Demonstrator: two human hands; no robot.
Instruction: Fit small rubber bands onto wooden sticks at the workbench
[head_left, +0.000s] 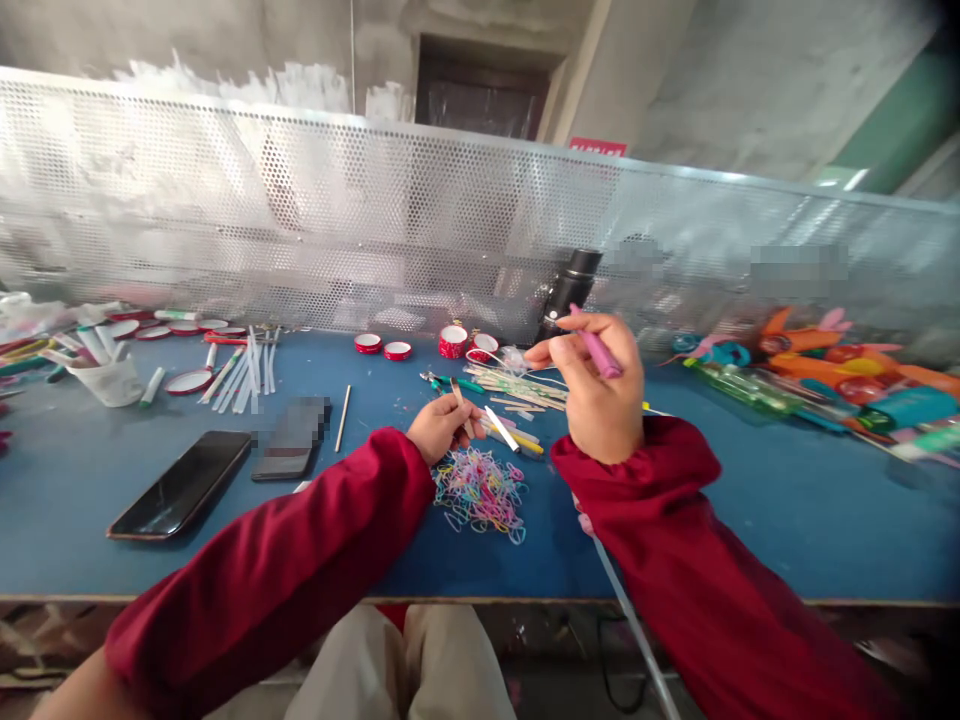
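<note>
My left hand [439, 428] is closed in a pinch on a thin wooden stick [457, 392], just above the table. A pile of small coloured rubber bands [484, 490] lies right below it. My right hand [604, 400] is raised over the table to the right, its fingers curled around a pink-purple marker [598, 352]. To the right of my left hand lie a white stick-like piece [501, 429] and several yellow and pale ones. Behind these is a bundle of thin wooden sticks [517, 386], with green-handled pliers [461, 384] beside it.
Two phones [180, 484] lie at left, near a white cup [107, 380] of markers. Red round tins [453, 342] and a black cylinder [568, 292] stand by the perforated metal screen [337, 220]. Orange and green items [832, 365] are heaped at right.
</note>
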